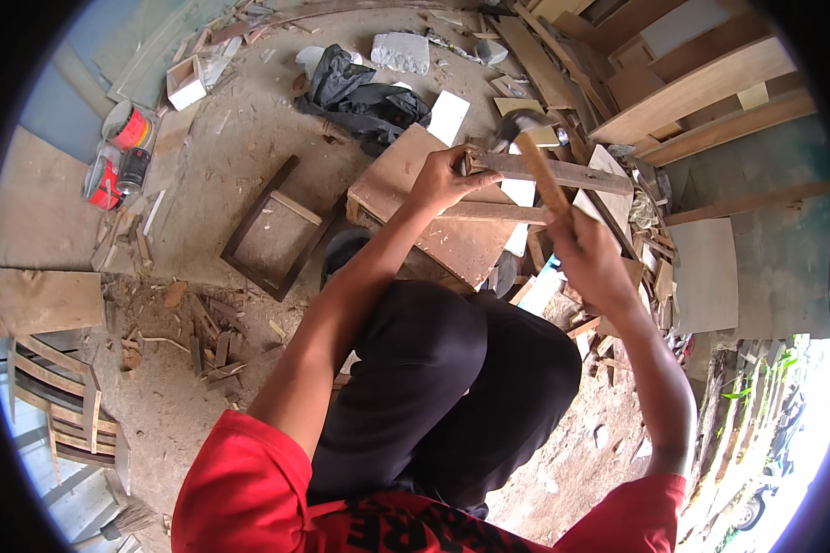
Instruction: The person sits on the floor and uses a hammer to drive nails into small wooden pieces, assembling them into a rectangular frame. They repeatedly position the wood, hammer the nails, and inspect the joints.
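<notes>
Left hand (443,182): fingers clenched around the near end of a narrow weathered wooden slat (551,172), pinning it on a flat brown wooden board (433,217).
Right hand (588,251): fist wrapped on the wooden handle of a steel-headed hammer (531,152) — head raised just above the slat.
Nearby: dark rectangular wooden frame (275,228) on the dusty ground (221,157) — left of the board.
</notes>
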Demonstrator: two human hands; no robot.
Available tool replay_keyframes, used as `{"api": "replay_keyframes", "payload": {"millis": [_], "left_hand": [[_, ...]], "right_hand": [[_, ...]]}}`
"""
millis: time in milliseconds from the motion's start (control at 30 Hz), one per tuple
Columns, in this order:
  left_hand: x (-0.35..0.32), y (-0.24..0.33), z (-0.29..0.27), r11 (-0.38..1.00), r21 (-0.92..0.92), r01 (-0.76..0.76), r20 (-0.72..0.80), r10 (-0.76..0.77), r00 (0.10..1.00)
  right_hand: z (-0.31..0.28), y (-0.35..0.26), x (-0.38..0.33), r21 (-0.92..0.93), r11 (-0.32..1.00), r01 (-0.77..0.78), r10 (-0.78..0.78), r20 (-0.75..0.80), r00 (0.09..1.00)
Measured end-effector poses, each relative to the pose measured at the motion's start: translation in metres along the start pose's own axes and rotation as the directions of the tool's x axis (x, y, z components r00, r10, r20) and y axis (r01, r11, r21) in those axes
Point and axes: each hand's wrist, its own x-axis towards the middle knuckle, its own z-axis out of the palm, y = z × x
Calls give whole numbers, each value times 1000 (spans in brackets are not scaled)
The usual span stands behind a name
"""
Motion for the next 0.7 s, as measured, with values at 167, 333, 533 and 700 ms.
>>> {"api": "replay_keyframes", "payload": {"millis": [167,333,533,700], "left_hand": [[-2,10,1,999,32,-40,-27,41,999],[-4,2,3,999,32,35,19,-35,999],[-2,5,3,1000,-14,-9,49,9,999],[5,3,-15,997,81,2,143,-14,990]], "right_hand": [[-7,-17,6,332,940,76,8,-244,970],[5,-8,-9,-29,999,-16,18,97,995],[-22,-43,-18,561,816,-142,219,-72,973],[-35,-56,-40,871,490,-25,294,-139,946]]}}
